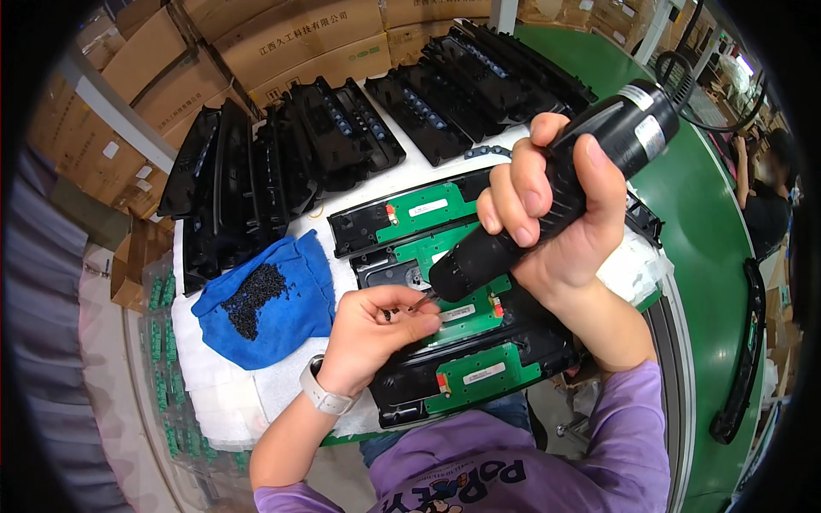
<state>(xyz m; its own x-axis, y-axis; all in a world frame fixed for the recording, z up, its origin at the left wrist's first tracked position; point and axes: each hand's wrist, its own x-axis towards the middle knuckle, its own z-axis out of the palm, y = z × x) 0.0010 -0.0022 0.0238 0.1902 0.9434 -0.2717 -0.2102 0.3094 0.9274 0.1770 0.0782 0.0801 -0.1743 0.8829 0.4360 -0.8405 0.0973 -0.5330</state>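
Note:
My right hand is wrapped round a black electric screwdriver, tilted with its bit pointing down and left. The bit's tip meets the fingertips of my left hand. That hand is closed in a pinch, with a few small dark screws showing between its fingers. Below both hands lie several black plastic housings side by side, fitted with green circuit boards. The screwdriver and my hands hide parts of the middle ones. Left of my left hand, a pile of small black screws rests on a blue cloth.
More black housings stand in rows across the table's far side, beneath stacked cardboard boxes. A green work surface runs along the right, bearing a long black part. Another person is at the far right.

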